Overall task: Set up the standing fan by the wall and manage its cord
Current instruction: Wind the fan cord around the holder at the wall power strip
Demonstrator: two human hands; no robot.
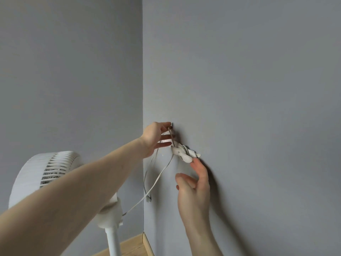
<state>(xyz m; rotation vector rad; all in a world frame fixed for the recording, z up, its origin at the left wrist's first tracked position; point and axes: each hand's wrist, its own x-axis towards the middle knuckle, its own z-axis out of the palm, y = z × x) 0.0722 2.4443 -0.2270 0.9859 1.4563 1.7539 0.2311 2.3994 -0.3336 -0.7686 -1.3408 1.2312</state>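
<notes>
A: Left hand (154,137) up at a small hook (172,124) on the wall (258,89), fingers pinching a thin band (171,135) that holds the cord bundle (184,152)

B: Right hand (195,185) just under the bundle, fingers apart, holding nothing, one fingertip almost touching

A: Could slip off the hook, maybe. Band thin, bundle heavy, might drop or come undone

B: Loose cord (158,179) hanging down to the fan (55,182). Might tug the fan if pulled hard

A: Fan standing in the corner, left of the hands, wood floor (132,245) below

B: Left arm across the fan, hiding part of it. Hook tiny, hard to see well
</notes>
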